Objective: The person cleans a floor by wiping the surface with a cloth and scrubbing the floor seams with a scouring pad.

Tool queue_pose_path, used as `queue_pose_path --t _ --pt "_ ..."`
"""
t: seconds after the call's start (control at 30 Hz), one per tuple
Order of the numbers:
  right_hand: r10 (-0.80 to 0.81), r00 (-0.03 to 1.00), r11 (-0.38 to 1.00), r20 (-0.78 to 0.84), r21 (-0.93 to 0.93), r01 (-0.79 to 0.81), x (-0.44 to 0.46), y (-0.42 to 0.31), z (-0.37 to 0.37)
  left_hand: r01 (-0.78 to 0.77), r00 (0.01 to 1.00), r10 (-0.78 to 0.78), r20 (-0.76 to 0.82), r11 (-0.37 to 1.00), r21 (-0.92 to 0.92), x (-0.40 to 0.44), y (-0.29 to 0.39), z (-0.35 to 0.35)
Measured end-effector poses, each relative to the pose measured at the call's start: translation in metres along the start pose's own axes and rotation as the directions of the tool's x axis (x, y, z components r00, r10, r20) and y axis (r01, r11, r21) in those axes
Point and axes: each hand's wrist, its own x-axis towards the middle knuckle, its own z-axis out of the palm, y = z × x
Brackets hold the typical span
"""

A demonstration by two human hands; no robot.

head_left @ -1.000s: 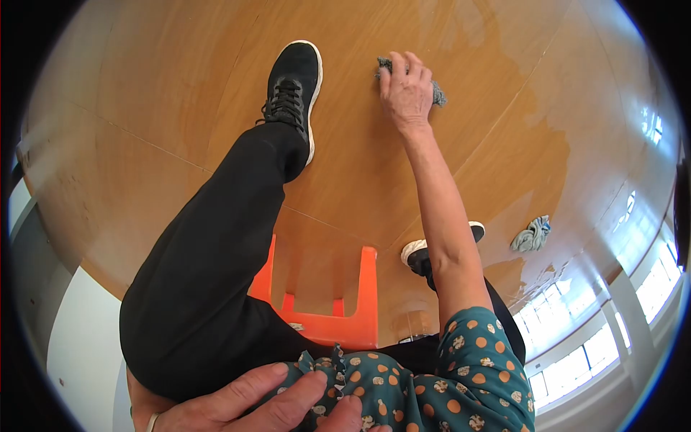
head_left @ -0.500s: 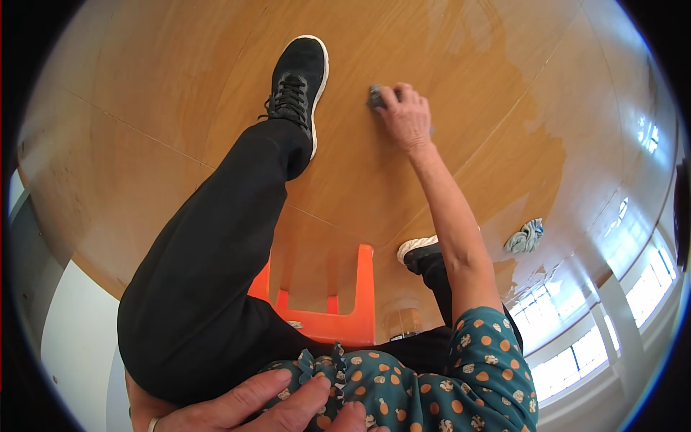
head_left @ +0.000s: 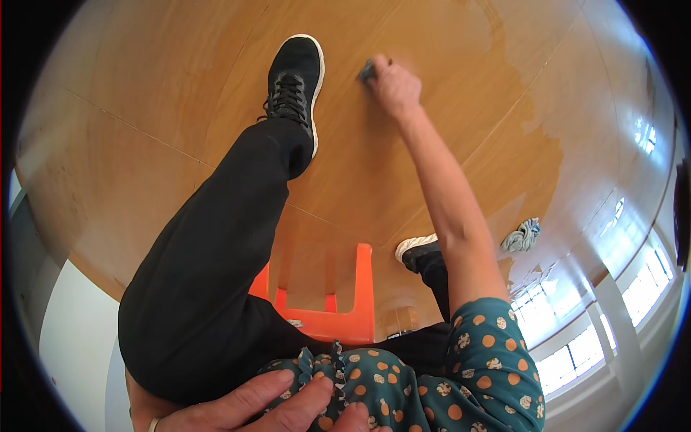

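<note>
My right hand [head_left: 397, 86] reaches forward, its fingers closed on a dark grey scouring pad [head_left: 367, 70], most of it hidden by the fingers. The pad is pressed against the wet, shiny brown wood-look floor [head_left: 345, 165], to the right of the black shoe [head_left: 296, 68] on my outstretched foot. Blur softens this hand, and the pad's exact make is hard to see. At the bottom of the view, my left hand [head_left: 266, 407] lies against the green patterned top [head_left: 389, 381], with fingers spread and nothing in them.
A crumpled grey cloth [head_left: 521, 235] lies on the floor to the right of my arm. Beneath me stands an orange plastic stool [head_left: 363, 302]. My other shoe [head_left: 419, 252] is tucked back beside it. Wet patches reflect windows at the right.
My right hand has slid the scouring pad forward and slightly left over the floor. The left hand stays in place.
</note>
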Motion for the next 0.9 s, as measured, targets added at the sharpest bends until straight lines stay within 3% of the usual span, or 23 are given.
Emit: queue_pose_path --t 0.07,0.17,0.33,0.43,0.53,0.6,0.73,0.83,0.9 --pt "-0.084 0.995 0.996 0.063 -0.028 0.086 -0.054 -0.024 0.028 0.009 1.0 -0.009 -0.009 1.0 -0.019 0.0 0.0 0.0" --pt "-0.144 0.989 0.99 0.024 -0.009 0.144 -0.057 -0.018 0.036 0.058 0.998 -0.059 -0.015 0.997 -0.046 -0.001 0.003 -0.001" --pt "0.142 0.99 0.987 -0.009 0.075 -0.141 0.036 0.026 -0.02 0.156 0.987 -0.161 -0.021 0.978 -0.137 -0.001 0.009 -0.002" --pt "0.16 0.987 0.987 -0.027 0.031 -0.159 0.024 0.018 -0.01 0.19 0.978 -0.202 -0.056 0.967 -0.17 -0.001 0.011 -0.001" --pt "0.079 0.995 0.997 0.061 0.014 -0.08 -0.01 0.006 0.005 0.214 0.971 -0.23 -0.067 0.959 -0.185 -0.003 0.01 -0.002" --pt "0.044 0.997 0.999 0.07 0.02 -0.045 -0.002 0.012 0.006 0.194 0.978 -0.204 -0.051 0.969 -0.152 -0.006 0.006 0.0" --pt "0.134 0.984 0.991 -0.117 0.02 -0.132 0.055 0.047 -0.024 0.133 0.99 -0.137 -0.038 0.986 -0.103 -0.014 0.001 0.003" --pt "0.22 0.971 0.975 -0.089 -0.003 -0.221 0.064 0.044 -0.025 -0.009 0.998 0.01 -0.063 1.0 0.022 -0.017 -0.003 0.003" --pt "0.193 0.981 0.98 -0.009 -0.044 -0.193 0.038 0.024 -0.013 0.036 0.995 -0.036 -0.092 0.999 -0.003 -0.015 0.002 0.003"
